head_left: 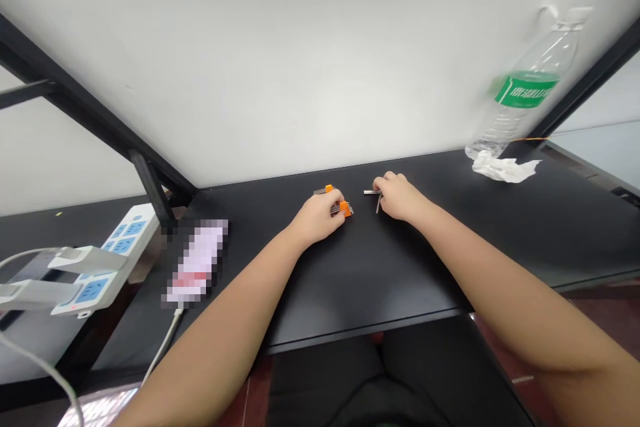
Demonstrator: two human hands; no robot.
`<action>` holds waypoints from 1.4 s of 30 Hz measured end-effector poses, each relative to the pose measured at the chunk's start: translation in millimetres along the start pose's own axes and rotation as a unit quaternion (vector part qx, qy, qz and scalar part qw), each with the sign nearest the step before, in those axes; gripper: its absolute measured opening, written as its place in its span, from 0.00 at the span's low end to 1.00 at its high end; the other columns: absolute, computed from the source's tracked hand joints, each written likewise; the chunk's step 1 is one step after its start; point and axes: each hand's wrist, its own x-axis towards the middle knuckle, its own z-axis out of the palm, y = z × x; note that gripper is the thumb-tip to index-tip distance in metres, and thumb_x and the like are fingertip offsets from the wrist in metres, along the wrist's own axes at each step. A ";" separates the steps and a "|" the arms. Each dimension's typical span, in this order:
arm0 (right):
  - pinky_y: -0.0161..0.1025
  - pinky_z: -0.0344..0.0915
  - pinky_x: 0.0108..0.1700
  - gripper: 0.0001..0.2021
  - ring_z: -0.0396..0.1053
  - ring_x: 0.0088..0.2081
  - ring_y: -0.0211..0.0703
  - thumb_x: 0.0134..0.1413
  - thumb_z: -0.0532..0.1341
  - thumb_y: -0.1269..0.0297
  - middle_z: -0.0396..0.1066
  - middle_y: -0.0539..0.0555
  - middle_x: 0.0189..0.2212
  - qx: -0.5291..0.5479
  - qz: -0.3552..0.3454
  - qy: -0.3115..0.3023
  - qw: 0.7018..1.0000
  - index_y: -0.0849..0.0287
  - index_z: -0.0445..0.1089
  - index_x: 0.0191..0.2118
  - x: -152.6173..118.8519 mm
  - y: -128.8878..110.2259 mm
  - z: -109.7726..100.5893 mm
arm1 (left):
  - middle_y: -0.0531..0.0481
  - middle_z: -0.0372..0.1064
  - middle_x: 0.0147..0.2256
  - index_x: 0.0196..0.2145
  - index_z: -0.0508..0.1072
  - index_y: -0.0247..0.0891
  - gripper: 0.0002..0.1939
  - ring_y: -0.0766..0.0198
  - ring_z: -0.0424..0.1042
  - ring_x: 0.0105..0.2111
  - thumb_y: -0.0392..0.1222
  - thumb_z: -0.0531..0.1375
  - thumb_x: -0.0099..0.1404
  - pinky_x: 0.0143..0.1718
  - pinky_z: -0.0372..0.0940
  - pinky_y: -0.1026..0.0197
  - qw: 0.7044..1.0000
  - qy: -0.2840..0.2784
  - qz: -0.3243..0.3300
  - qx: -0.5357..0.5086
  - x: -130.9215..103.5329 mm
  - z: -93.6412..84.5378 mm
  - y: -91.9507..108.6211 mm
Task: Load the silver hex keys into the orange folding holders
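Note:
My left hand (320,217) is closed on an orange hex key holder (345,209) just above the black table. Thin metal keys stick out of it. A second orange piece (329,189) with metal rods shows just beyond the fingers; whether it joins the first is hidden. To the right, my right hand (395,195) pinches a bare metal hex key (371,192). Another short metal length (378,204) points down below those fingers; I cannot tell if it is the same key's bent arm. A small gap separates both hands.
On the black table (360,280), a clear bottle (527,90) with a green label and a crumpled tissue (505,168) are at the right. A blurred-out phone (197,260) with a cable lies left, near a power strip (113,257) with plugs. The white wall (300,80) rises behind.

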 end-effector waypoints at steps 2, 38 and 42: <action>0.46 0.64 0.48 0.17 0.63 0.47 0.56 0.56 0.59 0.78 0.67 0.63 0.49 0.005 0.002 0.003 1.000 0.57 0.71 0.50 1.0 1.1 1.6 | 0.52 0.70 0.31 0.34 0.67 0.42 0.01 0.61 0.69 0.32 0.39 0.58 0.62 0.34 0.62 0.60 1.000 -0.001 0.000 0.000 0.2 0.2 0.1; 0.39 0.63 0.44 0.09 0.67 0.41 0.44 0.55 0.59 0.72 0.70 0.54 0.42 0.140 -0.162 0.043 0.976 0.56 0.67 0.42 -11.0 -19.1 -10.4 | 0.52 0.71 0.31 0.36 0.68 0.42 0.01 0.61 0.69 0.31 0.39 0.58 0.65 0.34 0.62 0.59 1.000 0.000 0.003 -0.012 0.7 1.0 2.2; 0.37 0.62 0.38 0.10 0.68 0.36 0.40 0.55 0.59 0.70 0.73 0.50 0.37 0.225 -0.152 -0.012 0.962 0.54 0.65 0.43 -15.6 -38.9 -4.2 | 0.53 0.69 0.29 0.33 0.66 0.42 0.03 0.62 0.67 0.29 0.40 0.57 0.66 0.32 0.59 0.60 1.000 0.003 0.003 -0.015 0.7 1.5 1.1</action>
